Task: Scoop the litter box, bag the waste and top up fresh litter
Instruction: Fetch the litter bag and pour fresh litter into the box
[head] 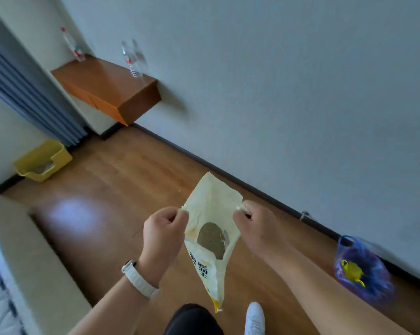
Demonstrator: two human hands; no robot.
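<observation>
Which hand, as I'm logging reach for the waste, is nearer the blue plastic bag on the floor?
Right. The right hand pinches the edge of the litter bag toward the blue bag; the left hand pinches the opposite edge, farther away.

**Colours on my feed**

I see a pale cream litter bag (pixel 211 269) with black print and an orange-yellow corner, grey-brown litter (pixel 211 240) inside. The litter box (pixel 59 153) is yellow, the plastic bag (pixel 373 267) translucent blue, the watch strap (pixel 138 279) white, the floor (pixel 131 180) brown wood-grain, the curtain (pixel 30 97) grey-blue striped.
</observation>
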